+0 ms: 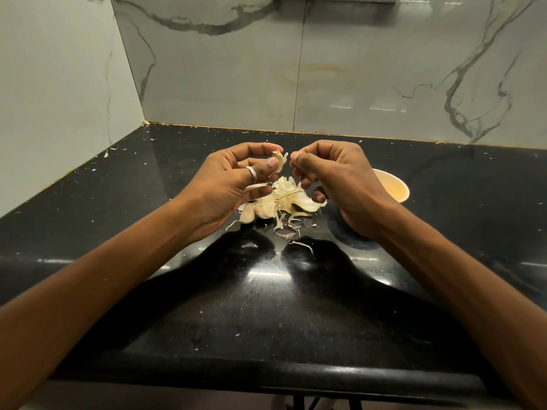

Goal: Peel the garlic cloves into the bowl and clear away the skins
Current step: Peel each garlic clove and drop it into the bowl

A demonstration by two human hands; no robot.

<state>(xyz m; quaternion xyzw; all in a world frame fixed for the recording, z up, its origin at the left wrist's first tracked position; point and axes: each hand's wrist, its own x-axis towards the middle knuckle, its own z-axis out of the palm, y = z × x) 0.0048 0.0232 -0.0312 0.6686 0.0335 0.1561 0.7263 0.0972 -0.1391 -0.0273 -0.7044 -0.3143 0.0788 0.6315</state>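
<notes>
Both hands hover close together above the middle of the black countertop [177, 276], roughly midway between its front and back edges. The left hand [231, 184] is curled, and its thumb, which wears a silver ring [251, 174], and forefinger pinch a garlic clove [277, 159] at the fingertips. A pale strip of skin also shows at its lower fingers. A loose flap of skin [286, 157] stands off the clove toward the right hand [334, 179]. That hand is curled too, its thumb and forefinger drawn together just beside the flap; I cannot tell whether they actually grip any skin.

Beneath the hands lies a heap of papery skins [284, 199] with thin shreds scattered toward the front edge, and an unpeeled clove [247, 215] sits at the heap's left side. The cream bowl [395, 187] stands on the countertop to the right, partly hidden behind the right hand. Tiny white flecks dot the surface up to the marble wall tiles [236, 69].
</notes>
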